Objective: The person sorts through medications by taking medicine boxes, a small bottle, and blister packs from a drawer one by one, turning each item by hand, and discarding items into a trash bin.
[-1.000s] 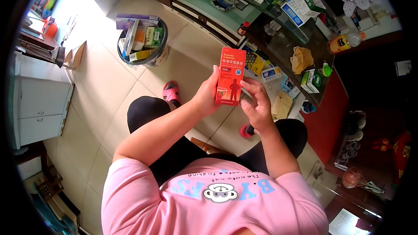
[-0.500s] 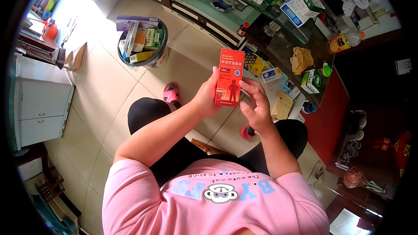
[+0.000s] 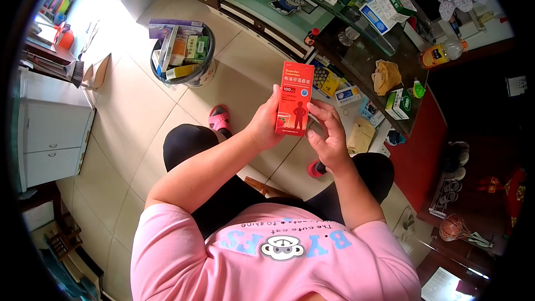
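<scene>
A red ibuprofen suspension box [image 3: 294,99] is upright between my hands, its printed front facing me. Along its left edge, my left hand [image 3: 265,120] is closed on it, thumb at the side and the other fingers hidden behind. My right hand [image 3: 330,134] has its curled fingers against the lower right edge, with the thumb a little apart below. The box looks closed; its back is hidden.
A bin [image 3: 202,76] full of medicine boxes stands on the tiled floor ahead to the left. To the right, a glass-topped cabinet [image 3: 362,58] carries more boxes, a crumpled brown bag [image 3: 386,77] and a drink bottle [image 3: 440,54]. A brown packet [image 3: 361,135] lies below it.
The box has shifted very slightly, its top tilting a touch to the right. Both hands keep the same hold.
</scene>
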The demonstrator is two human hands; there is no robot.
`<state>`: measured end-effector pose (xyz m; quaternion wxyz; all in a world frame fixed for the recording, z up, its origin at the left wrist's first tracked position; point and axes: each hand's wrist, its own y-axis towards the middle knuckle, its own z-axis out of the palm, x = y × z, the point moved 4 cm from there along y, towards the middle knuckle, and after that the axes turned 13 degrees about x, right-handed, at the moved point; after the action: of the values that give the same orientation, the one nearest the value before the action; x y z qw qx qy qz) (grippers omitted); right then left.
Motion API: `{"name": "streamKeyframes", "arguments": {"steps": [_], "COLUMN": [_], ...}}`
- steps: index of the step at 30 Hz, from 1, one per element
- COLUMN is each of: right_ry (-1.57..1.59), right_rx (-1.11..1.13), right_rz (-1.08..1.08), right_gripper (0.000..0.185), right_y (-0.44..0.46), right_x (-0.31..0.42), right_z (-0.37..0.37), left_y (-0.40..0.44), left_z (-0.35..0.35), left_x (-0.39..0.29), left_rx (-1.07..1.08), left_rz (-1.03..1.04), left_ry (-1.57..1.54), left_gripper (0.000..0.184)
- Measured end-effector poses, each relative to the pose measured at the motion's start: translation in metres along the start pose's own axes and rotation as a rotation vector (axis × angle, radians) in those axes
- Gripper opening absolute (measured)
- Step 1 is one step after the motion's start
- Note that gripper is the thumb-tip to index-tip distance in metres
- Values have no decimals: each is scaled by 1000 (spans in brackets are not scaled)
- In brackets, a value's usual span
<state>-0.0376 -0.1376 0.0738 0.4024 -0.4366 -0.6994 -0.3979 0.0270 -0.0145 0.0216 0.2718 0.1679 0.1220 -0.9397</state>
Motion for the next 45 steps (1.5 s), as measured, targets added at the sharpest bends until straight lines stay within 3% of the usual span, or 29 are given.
{"name": "streamKeyframes", "arguments": {"steps": [11,15,21,25,31,37,39,41,45], "right_ry": [7,202,333,466,562,854,860,1064,1104], "right_rx": [-3,-126,-145,-98,-149,-310,-327,-304,-248], "right_rz": [-12,79,121,202,268,375,404,544,559], "right_gripper": [48,49,71,56,50,35,36,40,48], "right_y": [-1,-6,3,2,-6,-7,-8,-10,-8], "right_x": [1,-9,-6,-12,-27,-47,-52,-57,-60], "right_z": [-1,-16,-40,-37,-42,-47,-41,-28,-17], "left_y": [1,0,0,-1,-2,-2,-1,-2,-1], "left_z": [-2,4,9,10,18,20,17,16,15], "left_x": [1,1,16,24,24,28,29,32,34], "left_rx": [43,31,88,107,204,299,321,271,244], "left_rz": [0,-32,-152,-225,-265,-297,-285,-252,-201], "left_ry": [1,49,125,141,263,97,-6,-17,-104], "left_gripper": [55,59,63,62,65,58,62,56,44]}}
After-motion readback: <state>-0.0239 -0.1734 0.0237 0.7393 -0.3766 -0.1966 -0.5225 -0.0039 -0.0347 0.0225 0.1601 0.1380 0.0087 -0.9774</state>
